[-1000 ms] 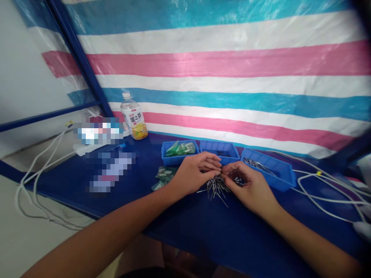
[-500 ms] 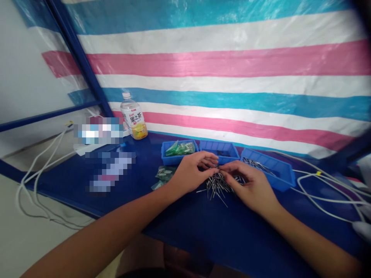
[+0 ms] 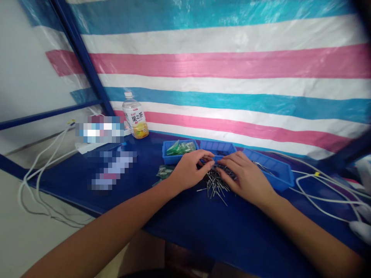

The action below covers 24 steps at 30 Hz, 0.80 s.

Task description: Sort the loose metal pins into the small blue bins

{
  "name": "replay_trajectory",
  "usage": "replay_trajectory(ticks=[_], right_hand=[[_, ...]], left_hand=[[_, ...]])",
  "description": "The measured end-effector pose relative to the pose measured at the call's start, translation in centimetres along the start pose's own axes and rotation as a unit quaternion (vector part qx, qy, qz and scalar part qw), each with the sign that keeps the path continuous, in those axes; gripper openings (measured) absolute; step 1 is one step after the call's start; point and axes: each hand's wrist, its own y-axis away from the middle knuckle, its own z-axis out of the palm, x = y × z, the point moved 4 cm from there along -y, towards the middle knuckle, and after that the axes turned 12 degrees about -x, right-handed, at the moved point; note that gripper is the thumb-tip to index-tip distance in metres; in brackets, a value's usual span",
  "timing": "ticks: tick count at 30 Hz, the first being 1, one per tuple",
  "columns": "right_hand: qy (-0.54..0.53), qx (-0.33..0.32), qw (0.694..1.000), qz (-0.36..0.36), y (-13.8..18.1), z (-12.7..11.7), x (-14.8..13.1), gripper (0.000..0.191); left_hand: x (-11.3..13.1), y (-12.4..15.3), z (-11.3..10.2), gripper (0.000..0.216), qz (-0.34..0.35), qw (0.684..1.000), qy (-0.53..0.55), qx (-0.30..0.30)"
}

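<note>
In the head view, we see the blue table (image 3: 203,227) nearest. On it lies a loose pile of thin metal pins (image 3: 216,186), between and below our hands. Our left hand (image 3: 191,168) is curled at the pile's left side, gap narrow; our right hand (image 3: 245,173) arches its bent fingers over the right side. We cannot tell whether either grips a pin. Beyond, we locate the left bin (image 3: 173,159) with green packets (image 3: 182,147), the middle bin (image 3: 218,146) and the right bin (image 3: 285,181). Farther left, a bottle (image 3: 135,119) stands before the striped sheet (image 3: 232,61).
</note>
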Motion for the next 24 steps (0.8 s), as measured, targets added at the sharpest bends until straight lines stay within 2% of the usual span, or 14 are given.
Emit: replay_trajectory(ticks=[4, 7, 12, 15, 18, 24], right_hand=[[-0.019, -0.069, 0.997, -0.004, 0.6, 1.4, -0.9, 0.023], [-0.037, -0.074, 0.997, 0.001, 0.7, 2.1, -0.5, 0.020], [-0.083, -0.057, 0.994, 0.029, 0.7, 2.4, 0.0, 0.020], [-0.122, -0.041, 0.989, 0.069, 0.7, 2.3, 0.2, 0.014], [-0.143, -0.007, 0.984, 0.102, 0.8, 2.2, 0.6, 0.009], [-0.150, 0.069, 0.980, 0.114, 1.3, 1.3, 0.7, 0.010]], left_hand=[[0.1, 0.1, 0.1, 0.020, 0.015, 0.999, -0.041, -0.005], [0.2, 0.2, 0.1, 0.020, 0.032, 0.998, -0.061, -0.011], [0.2, 0.1, 0.3, 0.021, 0.038, 0.997, -0.068, -0.019], [0.1, 0.1, 0.5, 0.020, 0.044, 0.996, -0.075, -0.023], [0.1, 0.1, 0.6, 0.019, 0.053, 0.995, -0.081, -0.021], [0.0, 0.0, 0.8, 0.019, 0.057, 0.993, -0.095, -0.035]])
